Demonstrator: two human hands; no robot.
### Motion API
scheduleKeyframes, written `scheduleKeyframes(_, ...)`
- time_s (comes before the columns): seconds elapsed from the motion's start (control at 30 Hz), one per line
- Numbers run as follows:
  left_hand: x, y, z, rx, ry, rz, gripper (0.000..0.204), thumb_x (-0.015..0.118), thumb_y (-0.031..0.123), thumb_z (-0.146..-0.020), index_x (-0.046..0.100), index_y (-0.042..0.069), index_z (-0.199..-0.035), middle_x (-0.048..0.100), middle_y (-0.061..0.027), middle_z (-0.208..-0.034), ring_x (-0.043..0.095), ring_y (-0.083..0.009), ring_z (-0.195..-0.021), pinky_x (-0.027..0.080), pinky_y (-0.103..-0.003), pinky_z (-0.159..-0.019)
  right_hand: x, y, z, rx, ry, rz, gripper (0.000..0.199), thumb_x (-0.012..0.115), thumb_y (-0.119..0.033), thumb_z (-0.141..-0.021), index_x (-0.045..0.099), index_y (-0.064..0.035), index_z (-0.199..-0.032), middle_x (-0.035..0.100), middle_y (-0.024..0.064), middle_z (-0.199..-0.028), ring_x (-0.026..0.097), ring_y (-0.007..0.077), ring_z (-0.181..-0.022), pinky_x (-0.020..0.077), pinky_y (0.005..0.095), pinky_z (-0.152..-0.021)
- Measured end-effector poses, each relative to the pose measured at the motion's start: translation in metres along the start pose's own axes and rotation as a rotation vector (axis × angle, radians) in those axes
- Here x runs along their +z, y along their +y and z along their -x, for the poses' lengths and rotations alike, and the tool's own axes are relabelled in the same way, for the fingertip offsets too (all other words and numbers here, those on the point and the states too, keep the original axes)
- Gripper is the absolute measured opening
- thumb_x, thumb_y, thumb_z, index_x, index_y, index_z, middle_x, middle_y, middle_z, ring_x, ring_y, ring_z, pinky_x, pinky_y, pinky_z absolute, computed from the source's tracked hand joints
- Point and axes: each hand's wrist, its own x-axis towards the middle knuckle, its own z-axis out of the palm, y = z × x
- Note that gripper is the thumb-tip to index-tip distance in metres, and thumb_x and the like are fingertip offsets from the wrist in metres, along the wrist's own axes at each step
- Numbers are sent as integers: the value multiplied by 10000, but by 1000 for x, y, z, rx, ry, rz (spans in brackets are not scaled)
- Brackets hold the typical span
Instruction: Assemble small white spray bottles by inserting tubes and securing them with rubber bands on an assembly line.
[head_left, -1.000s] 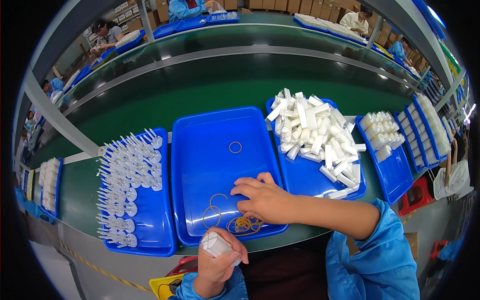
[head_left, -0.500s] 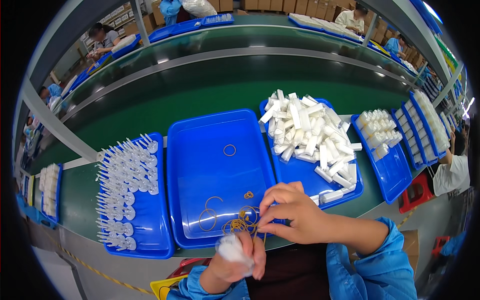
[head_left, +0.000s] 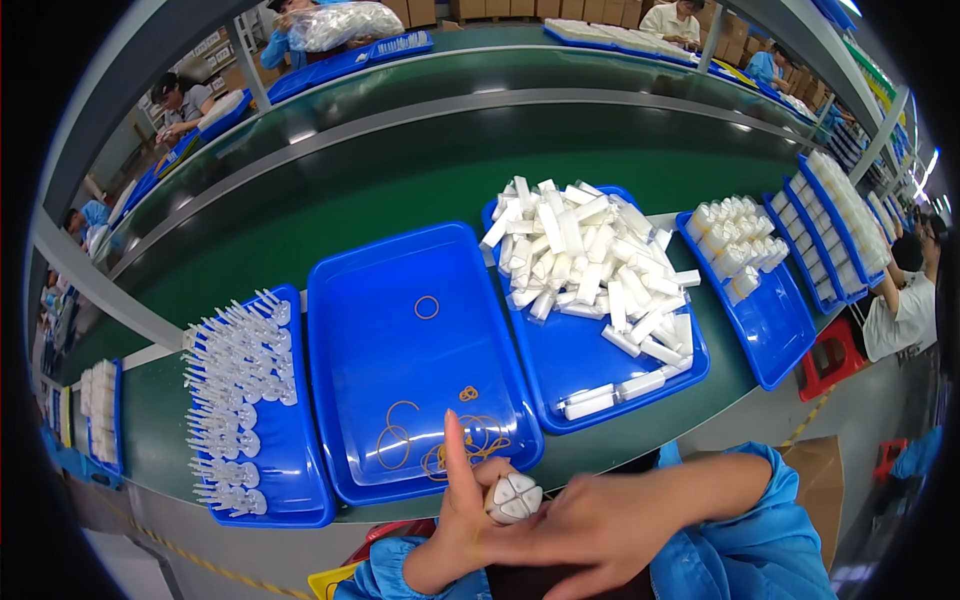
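My left hand [head_left: 458,528] is closed around a bundle of white wedge-shaped pieces [head_left: 515,498], its segmented end facing up and its index finger pointing upward. Against the bundle's right side and across the left palm lies my right hand [head_left: 615,515], blurred, with fingers stretched out and apart. Whether a band is looped on its fingers is too smeared to tell. Just beyond both hands, tan rubber bands [head_left: 468,450] lie heaped at the near end of a blue tray [head_left: 380,300]. A single rubber band [head_left: 427,307] lies farther up in it.
To the left, a blue tray [head_left: 290,490] holds rows of clear stemmed parts [head_left: 240,350]. White wrapped blocks [head_left: 590,260] are piled in a tray at right. Past it stands a tray [head_left: 770,335] of white bundles [head_left: 735,235]. A green conveyor [head_left: 400,160] runs behind; co-workers sit beyond.
The right hand has gone from pinching a band at the left fingers to lying spread across the bundle. The bundle has turned end up. The whole view has shifted a little.
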Motion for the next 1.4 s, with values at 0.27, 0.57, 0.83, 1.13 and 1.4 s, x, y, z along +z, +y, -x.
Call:
scheduleKeyframes(0.27,-5,1,-1,-114,126,805,1162,656,-67,-691,-254,164,-1375,540,-37,-718,575,-130,-655,425,-409,-889,38,37,29,-389,219,-896,282,539,-108,-841,530,-12,-1106,569,180,-918,615,275,-747,480,363,-722)
scheduleKeyframes(0.57,24,-13,3,411,216,-539,1159,719,120,-722,-255,35,-1345,533,-59,-857,537,-224,-822,331,-514,-915,13,28,32,123,523,-263,567,733,-207,-727,524,-121,-1247,616,104,-1065,648,147,-769,532,240,-626)
scheduleKeyframes(0.83,18,27,-5,340,-166,-534,769,693,144,-631,301,-84,-1252,376,-297,-1217,322,-467,-1194,173,-595,-1020,42,34,42,220,800,175,279,724,-159,-706,624,-72,-951,588,64,-861,609,203,-730,501,301,-640)
scheduleKeyframes(1.13,-114,-13,8,17,393,-869,344,575,19,-730,528,-9,-1070,551,-213,-1033,509,-378,-973,383,-433,-887,-79,37,206,743,1801,703,339,753,-129,-666,552,-29,-919,624,87,-804,561,90,-598,451,209,-515)
scheduleKeyframes(1.4,-183,-72,30,-267,122,-1260,301,526,41,-772,542,27,-1073,529,-211,-1089,495,-403,-988,411,-444,-853,-129,115,272,1138,1493,805,387,770,-244,-667,572,-35,-926,637,191,-850,631,324,-777,492,384,-695)
